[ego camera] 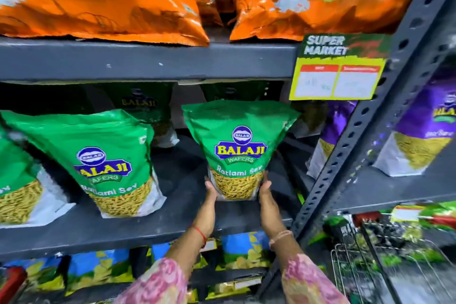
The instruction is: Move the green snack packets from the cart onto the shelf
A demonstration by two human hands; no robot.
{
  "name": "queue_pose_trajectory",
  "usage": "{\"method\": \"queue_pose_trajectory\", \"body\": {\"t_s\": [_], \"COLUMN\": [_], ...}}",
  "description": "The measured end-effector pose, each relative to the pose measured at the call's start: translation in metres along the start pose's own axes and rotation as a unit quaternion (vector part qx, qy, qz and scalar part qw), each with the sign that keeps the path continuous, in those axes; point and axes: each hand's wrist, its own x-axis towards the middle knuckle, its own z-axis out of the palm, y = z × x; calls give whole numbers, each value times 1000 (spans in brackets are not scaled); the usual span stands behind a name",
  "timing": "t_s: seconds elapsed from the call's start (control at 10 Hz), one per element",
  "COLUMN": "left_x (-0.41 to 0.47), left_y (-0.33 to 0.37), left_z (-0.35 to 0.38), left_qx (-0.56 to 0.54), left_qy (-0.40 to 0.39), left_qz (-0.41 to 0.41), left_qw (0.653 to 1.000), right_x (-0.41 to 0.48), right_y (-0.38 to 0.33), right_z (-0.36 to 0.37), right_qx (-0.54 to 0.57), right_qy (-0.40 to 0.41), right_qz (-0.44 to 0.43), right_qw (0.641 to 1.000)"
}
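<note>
A green snack packet (238, 145) stands upright on the dark middle shelf (177, 227), a little right of centre. My left hand (209, 192) presses its lower left side and my right hand (266, 194) its lower right side, so both grip its base. Another green packet (98, 155) leans on the same shelf to the left, and a third (14, 180) is cut off by the left edge. More green packets (145, 103) stand in shadow at the back. The wire cart (385, 254) is at the lower right, with green packets (434, 212) in it.
Orange bags (98, 2) fill the shelf above. A yellow and green price tag (338, 69) hangs from that shelf's edge. Purple packets (419, 131) stand beyond the perforated grey upright (357, 131). Blue and yellow packets (98, 271) sit on the shelf below.
</note>
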Motion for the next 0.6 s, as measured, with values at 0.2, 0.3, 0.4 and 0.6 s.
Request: {"method": "queue_pose_trajectory", "body": {"t_s": [0.2,0.3,0.4,0.6], "left_x": [4,3,0,-21], "left_y": [-6,-7,-5,-14], "left_z": [17,25,32,6], "left_qx": [40,42,67,143], "left_qy": [-26,-33,-44,-17], "left_qz": [17,3,17,41], "left_qw": [999,999,997,989], "right_x": [-6,-8,-7,-32], "right_y": [11,9,8,2], "right_z": [-19,-19,-19,-13], "right_qx": [-45,-42,-59,-133], "right_qy": [13,44,67,136], "right_qz": [20,37,44,17], "right_qw": [999,997,995,982]}}
